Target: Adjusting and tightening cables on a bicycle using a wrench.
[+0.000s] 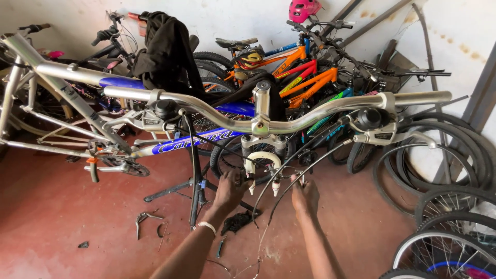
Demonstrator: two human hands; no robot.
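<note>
A silver and blue bicycle frame (72, 75) stands on a repair stand (195, 170), its silver handlebar (289, 116) crossing the middle of the view. Below the stem sits the white front brake arch (262, 157) on the fork. My left hand (229, 190) reaches down to the left side of that brake, fingers closed around a brake arm. My right hand (305, 195) is at the brake's right side, pinching the end of a black cable (302, 163) that runs up to the right brake lever (385, 135).
Several orange, red and dark bicycles (305, 67) lean against the back wall, with a pink helmet (304, 9) on top. Loose wheels and tyres (444, 206) stack at the right. Small metal parts (147, 219) and a black piece (236, 221) lie on the red floor.
</note>
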